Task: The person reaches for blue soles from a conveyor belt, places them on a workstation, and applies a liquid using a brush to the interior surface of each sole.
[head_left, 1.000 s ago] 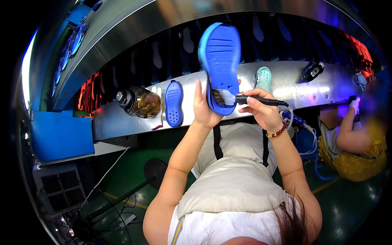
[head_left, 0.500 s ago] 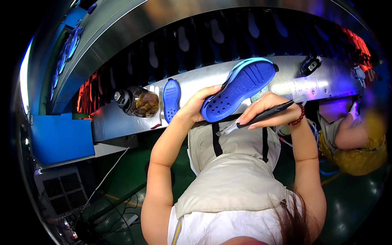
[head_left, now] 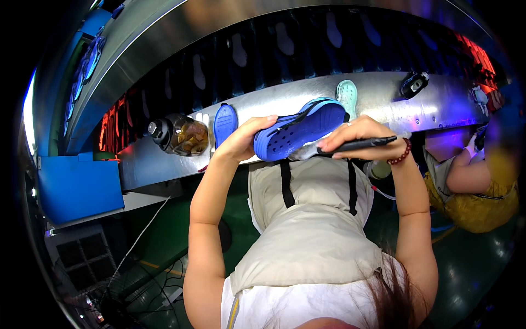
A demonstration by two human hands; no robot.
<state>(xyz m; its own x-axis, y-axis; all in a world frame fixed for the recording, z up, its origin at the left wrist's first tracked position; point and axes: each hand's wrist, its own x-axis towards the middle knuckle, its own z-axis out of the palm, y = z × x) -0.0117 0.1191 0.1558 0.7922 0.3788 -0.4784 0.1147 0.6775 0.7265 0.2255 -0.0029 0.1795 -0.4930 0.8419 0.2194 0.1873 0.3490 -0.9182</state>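
My left hand [head_left: 245, 138] grips a blue shoe sole [head_left: 315, 129] by its rounded, perforated end, tilted above the bench edge. A light blue band and a dark strip run along its far side. My right hand [head_left: 361, 135] is closed around the black handle of a brush [head_left: 364, 144], with a red beaded bracelet at the wrist. The brush's pale bristles lie against or just beside the sole's near edge; contact is hard to tell. Another blue sole [head_left: 225, 123] lies on the bench by my left fingers. A mint green sole [head_left: 346, 97] rests behind the held one.
A metal bench [head_left: 383, 90] runs across in front of me. A clear bottle with a dark lid [head_left: 187, 137] stands at left, a dark container [head_left: 414, 85] at right. Behind, dark sole shapes pass under a metal hood [head_left: 181, 33]. A co-worker [head_left: 471, 181] sits at right.
The held sole has turned lower and tipped so its far side wall shows. The brush has come up to the sole's near edge. The mint green sole has come into view.
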